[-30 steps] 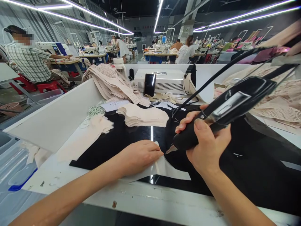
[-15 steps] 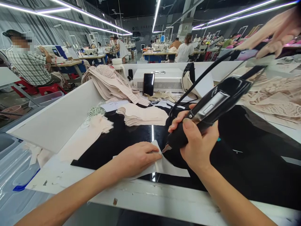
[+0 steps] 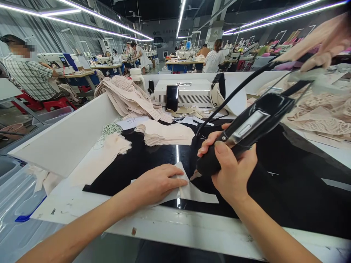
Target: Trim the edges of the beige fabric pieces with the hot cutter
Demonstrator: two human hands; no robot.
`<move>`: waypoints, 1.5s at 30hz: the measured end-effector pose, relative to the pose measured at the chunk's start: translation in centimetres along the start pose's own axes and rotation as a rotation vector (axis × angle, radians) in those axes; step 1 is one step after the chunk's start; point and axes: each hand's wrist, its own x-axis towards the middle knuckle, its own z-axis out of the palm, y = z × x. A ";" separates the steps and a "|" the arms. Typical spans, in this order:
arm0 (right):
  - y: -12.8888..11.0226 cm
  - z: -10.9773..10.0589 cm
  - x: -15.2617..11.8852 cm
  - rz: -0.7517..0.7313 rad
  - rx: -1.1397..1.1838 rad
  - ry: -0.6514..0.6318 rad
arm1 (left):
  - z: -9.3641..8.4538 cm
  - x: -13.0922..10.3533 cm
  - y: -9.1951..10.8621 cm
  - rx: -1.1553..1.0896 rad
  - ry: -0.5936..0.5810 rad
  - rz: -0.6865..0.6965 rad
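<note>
My left hand (image 3: 159, 182) lies low over a white fabric piece (image 3: 201, 195), holding it down against the black table surface. Thumb and forefinger are a little apart on a raised fold of the fabric. My right hand (image 3: 233, 164) is wrapped round a black corded electric hand tool (image 3: 246, 128), tilted with its upper end towards the right. Its small tan, blade-like tip (image 3: 195, 175) points down at the fabric's edge beside my left fingertips. Whether it touches the fabric, I cannot tell. Part of the fabric is hidden under my left hand.
Behind my hands lies a stack of cut beige pieces (image 3: 167, 133). A white vented box (image 3: 192, 93) and a phone (image 3: 172, 98) stand at the back. Beige cloth (image 3: 126, 95) leans over the left panel (image 3: 74, 138). A hand (image 3: 320, 47) shows at the upper right.
The view has shifted slightly. My right hand and the tool have moved a little to the right relative to the white fabric. My left hand stays on the fabric.
</note>
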 end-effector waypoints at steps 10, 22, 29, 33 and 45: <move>-0.7 -0.3 0.1 -0.038 0.012 0.011 | -0.1 -0.1 -0.3 0.006 0.006 0.001; 0.7 0.4 -0.3 -0.019 0.009 0.013 | -0.4 -0.2 -0.3 -0.008 -0.012 -0.017; -0.5 -0.3 -0.2 -0.006 -0.014 0.007 | -0.5 -0.3 -0.5 -0.014 -0.018 -0.020; -2.5 -1.7 -0.5 -0.020 -0.009 0.026 | -0.7 0.1 -0.2 0.011 0.016 -0.001; -3.8 -3.7 -2.0 -0.009 -0.075 0.056 | 0.9 1.9 3.6 0.046 0.000 -0.028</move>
